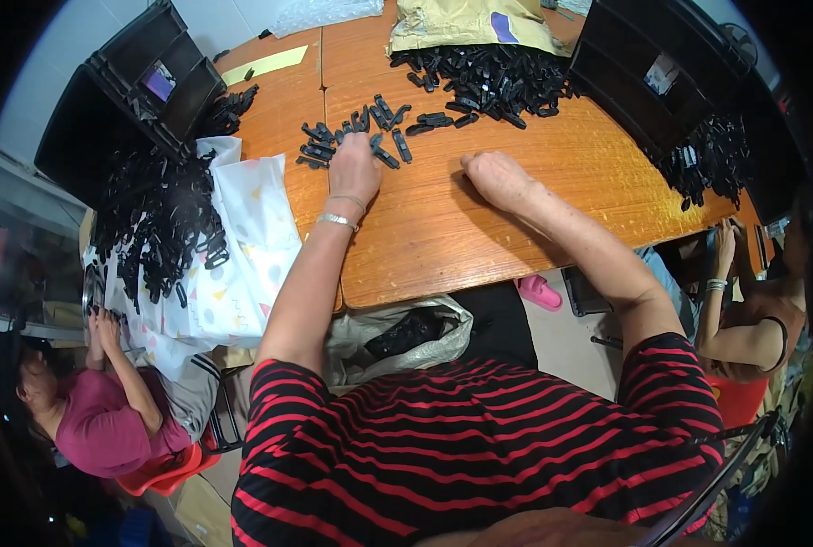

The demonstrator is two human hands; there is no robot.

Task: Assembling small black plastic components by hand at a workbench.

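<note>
**Hands among black plastic clips**

On the wooden worktop (479,228), the left hand (355,169) lay on a small cluster of black clips (352,137), fingers curled down onto them. The right hand (496,178) rested nearby as a loose, empty fist.

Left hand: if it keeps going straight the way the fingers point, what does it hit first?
Probably the small cluster of black plastic clips lying on the orange wooden table just ahead of the left hand; its fingertips look already at the nearest pieces, though contact is unclear.
</note>
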